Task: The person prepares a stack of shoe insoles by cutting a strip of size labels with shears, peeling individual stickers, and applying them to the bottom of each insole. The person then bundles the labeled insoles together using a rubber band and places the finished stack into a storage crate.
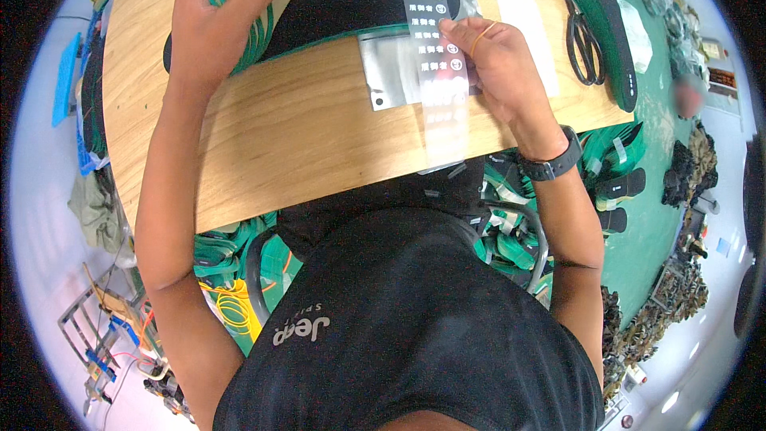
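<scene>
Head view, looking down past a black shirt (399, 311). The near edge of the wooden table (287, 136) slants from lower left to upper right; the left edge curves along the picture's side. A broad span of bare wood lies between the left forearm and the clear strip—the widest open room in reach. To the right, room is narrower: a pair of black-handled scissors (586, 48) and a long stack of black-and-green insoles (602, 32) line that margin.

The left hand (209, 32) grasps a bundle of beige, green-edged insoles (259, 4), thumb across the beige face, fingers partly hidden. The right hand (496, 56) pinches the clear strip (437, 88), printed in white, by its right border between thumb and forefinger; a thin yellow band (482, 35) circles one finger, and a black watch (554, 161) the wrist. The strip hangs from above these fingertips down to about the near table edge.

Between the hands lies a black insole (343, 8)—its left part behind the held bundle, its right part behind the strip. A silver pouch (387, 72) lies just below it, partly covered by the strip. Whether strip and pouch touch cannot be told.
</scene>
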The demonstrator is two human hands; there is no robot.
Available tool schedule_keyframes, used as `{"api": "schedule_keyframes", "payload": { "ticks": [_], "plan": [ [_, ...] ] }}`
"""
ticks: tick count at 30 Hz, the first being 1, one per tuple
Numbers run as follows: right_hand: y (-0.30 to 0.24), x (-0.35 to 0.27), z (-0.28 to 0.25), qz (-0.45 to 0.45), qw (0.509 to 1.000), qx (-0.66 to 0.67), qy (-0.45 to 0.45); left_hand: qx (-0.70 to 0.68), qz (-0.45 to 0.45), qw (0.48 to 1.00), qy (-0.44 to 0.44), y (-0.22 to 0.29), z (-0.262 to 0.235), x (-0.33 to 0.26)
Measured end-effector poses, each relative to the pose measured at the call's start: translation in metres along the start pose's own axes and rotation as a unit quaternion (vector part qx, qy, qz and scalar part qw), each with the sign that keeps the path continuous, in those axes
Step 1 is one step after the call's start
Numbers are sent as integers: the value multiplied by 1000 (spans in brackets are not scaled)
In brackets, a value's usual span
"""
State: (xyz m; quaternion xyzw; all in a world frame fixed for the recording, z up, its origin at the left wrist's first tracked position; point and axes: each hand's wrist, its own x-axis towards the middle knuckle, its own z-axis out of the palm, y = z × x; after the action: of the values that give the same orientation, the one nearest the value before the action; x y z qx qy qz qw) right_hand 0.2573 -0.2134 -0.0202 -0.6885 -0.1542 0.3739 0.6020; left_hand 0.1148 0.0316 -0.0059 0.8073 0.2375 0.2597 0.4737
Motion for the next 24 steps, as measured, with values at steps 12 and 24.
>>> {"api": "schedule_keyframes", "payload": {
  "ticks": [12, 24],
  "plan": [
    [-3, -3, 6, 0, 1000, 7, 5, 167, 50, 977, -125, 9, 8, -2],
    [-5, -7, 0, -7, 1000, 2, 7, 224, 146, 951, -159, 32, 21, -6]
  ]
}}
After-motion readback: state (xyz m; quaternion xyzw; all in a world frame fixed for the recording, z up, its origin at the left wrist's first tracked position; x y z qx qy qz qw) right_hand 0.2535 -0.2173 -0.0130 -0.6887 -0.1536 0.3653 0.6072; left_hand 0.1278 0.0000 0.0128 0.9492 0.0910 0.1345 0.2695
